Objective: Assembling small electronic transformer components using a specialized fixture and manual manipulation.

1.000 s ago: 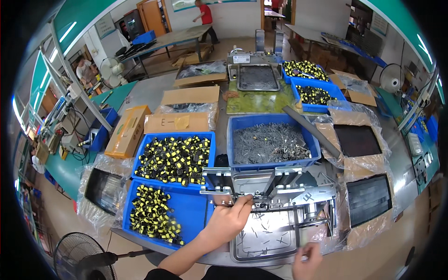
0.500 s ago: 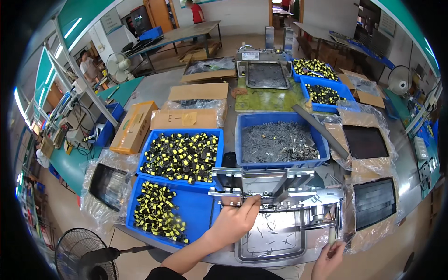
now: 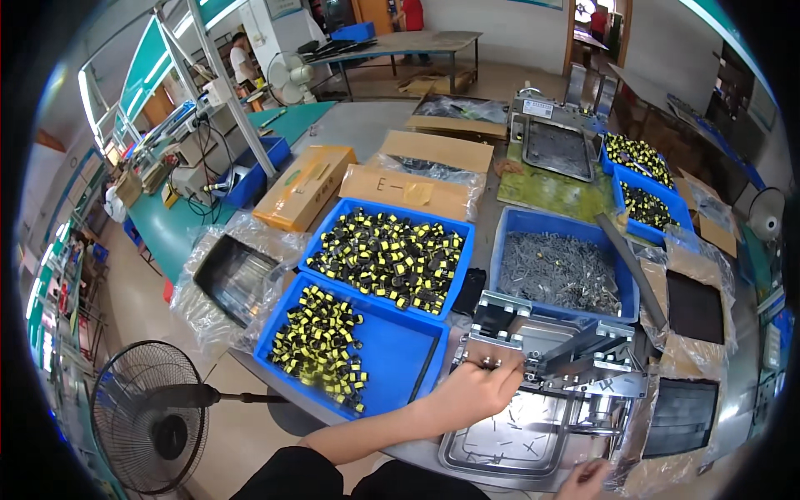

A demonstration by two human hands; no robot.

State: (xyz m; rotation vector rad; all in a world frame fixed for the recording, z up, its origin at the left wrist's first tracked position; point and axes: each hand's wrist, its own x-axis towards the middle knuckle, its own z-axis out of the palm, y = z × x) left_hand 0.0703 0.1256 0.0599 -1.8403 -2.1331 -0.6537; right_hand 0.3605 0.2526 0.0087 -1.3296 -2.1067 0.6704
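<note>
My left hand [image 3: 479,392] reaches into the metal clamping fixture [image 3: 604,383], its thumb and fingers pinched together at the front plate. Whatever small thing may be between those fingertips is hidden. Low at the picture's edge, my right hand [image 3: 583,482] has its fingers curled, close to the fixture's lever side; what it grips, if anything, cannot be made out. Under the fixture lies a shallow metal tray [image 3: 462,454] with scattered thin dark pins. Behind the fixture stands a blue bin [image 3: 500,250] filled with small grey metal pins.
Left of the fixture, two blue bins [image 3: 387,329] hold black-and-yellow parts; the nearer is partly filled. Plastic-lined cartons [image 3: 658,367] stand at right, and another open box [image 3: 237,279] at left. A grey bar [image 3: 631,271] leans on the pin bin. A floor fan [image 3: 154,421] stands lower left.
The view has turned left, so the bench appears shifted right. My left hand stays at the fixture. My right hand, earlier around the lever's pale handle, now sits lower against the fixture.
</note>
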